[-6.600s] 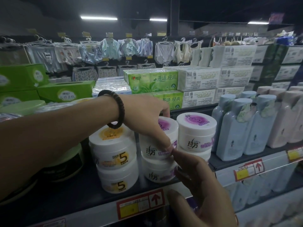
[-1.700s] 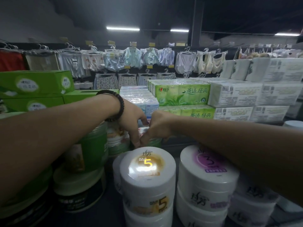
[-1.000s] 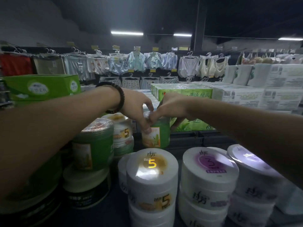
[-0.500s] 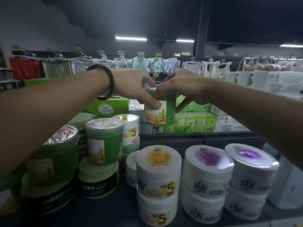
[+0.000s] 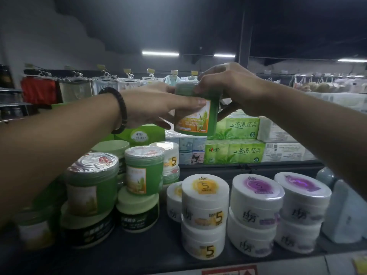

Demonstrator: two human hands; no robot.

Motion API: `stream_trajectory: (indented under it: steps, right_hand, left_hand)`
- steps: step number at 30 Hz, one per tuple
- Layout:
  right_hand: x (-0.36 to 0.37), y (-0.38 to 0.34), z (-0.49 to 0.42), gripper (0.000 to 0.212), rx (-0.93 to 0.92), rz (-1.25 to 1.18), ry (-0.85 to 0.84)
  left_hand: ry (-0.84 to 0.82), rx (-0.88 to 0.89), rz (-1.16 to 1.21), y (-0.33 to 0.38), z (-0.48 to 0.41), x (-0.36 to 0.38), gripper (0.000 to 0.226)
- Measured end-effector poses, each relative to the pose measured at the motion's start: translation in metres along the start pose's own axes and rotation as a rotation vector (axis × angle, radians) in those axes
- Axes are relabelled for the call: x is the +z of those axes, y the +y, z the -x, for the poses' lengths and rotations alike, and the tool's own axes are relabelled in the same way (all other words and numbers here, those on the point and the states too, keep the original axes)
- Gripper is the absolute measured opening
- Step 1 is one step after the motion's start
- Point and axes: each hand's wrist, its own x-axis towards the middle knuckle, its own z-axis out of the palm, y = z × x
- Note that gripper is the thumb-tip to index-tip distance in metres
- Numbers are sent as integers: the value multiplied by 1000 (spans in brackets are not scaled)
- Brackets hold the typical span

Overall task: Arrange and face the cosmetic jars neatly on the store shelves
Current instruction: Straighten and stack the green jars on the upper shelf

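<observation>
Raised off the back row, the green jar (image 5: 195,121) sits wrapped at its label by the left hand (image 5: 156,104), lid pinched by the right hand (image 5: 228,86), unplaced yet.

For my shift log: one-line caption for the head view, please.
Left hand and right hand hold a green jar in the air above stacked white jars on the shelf.

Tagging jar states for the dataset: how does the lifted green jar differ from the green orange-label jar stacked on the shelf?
Lifted green jar: in the air, held by left grip and right grip, lid partly covered by fingers. Stacked green jar: resting upright on a pale-lidded dark jar, untouched, lid in full view. Shared: green body, orange-bordered label.
</observation>
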Motion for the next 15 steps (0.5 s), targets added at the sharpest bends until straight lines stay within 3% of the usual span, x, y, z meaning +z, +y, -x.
stream_trajectory:
  steps: [8, 11, 15]
  right_hand:
    - [25, -38, 19, 30, -39, -32, 11]
    - [36, -49, 24, 17, -53, -46, 1]
    - [51, -61, 30, 13, -63, -77, -2]
  left_hand:
    - [80, 23, 158, 3, 46, -13, 49]
    - [125, 21, 184, 0, 60, -20, 39]
    - [151, 36, 185, -2, 80, -28, 45]
